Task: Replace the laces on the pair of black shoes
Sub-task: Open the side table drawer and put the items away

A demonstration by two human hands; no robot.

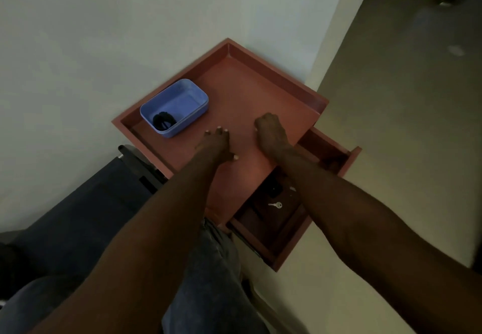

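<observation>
Hands flat on a reddish table

Hands lie side by side on the smooth, matte tabletop. We see our left hand [216, 142] spread palm-down, fingers [219, 129] straight and slightly apart, holding nothing. Our right hand [270, 131] rests knuckles-up with its fingers curled under; we cannot tell whether they grip anything. The square table [260, 59] has a raised rim. Near its left rim sits a rounded blue plastic box [180, 98] holding a coiled black lace [163, 121]. An open drawer [349, 161] below holds a small metal key [276, 205].
</observation>
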